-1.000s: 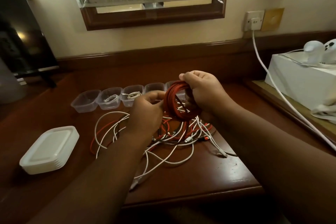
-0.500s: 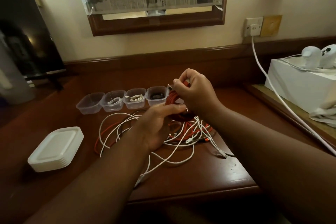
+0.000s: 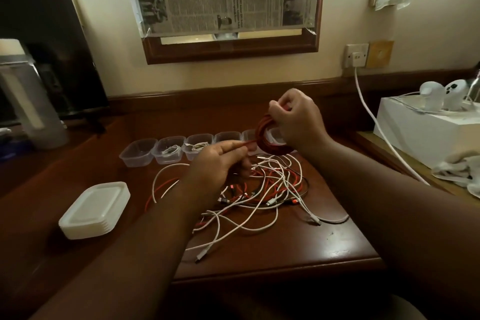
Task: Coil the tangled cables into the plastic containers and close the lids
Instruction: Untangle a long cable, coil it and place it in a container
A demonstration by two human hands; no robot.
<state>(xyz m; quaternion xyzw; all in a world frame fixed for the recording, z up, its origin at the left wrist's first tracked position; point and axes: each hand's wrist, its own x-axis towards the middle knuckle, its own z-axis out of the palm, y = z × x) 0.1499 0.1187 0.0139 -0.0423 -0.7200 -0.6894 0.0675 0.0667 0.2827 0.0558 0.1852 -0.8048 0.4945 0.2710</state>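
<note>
Above the bench [image 3: 324, 254], the right hand [image 3: 296, 122] grips a red cable coil [image 3: 270, 140]; the left hand [image 3: 220, 163] pinches its loose end. Two containers [image 3: 168, 149] hold cables; lids [image 3: 94, 209] sit stacked, tangled cables [image 3: 259, 195] remain.

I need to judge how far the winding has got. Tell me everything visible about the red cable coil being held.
The red cable coil is a bundle of several round loops, matte red, possibly braided. It hangs roughly upright above the desk, in front of the row of clear containers. The right hand grips its top. A loose tail runs leftward, pinched taut by the left hand. It stays clear of the cable tangle below.
</note>
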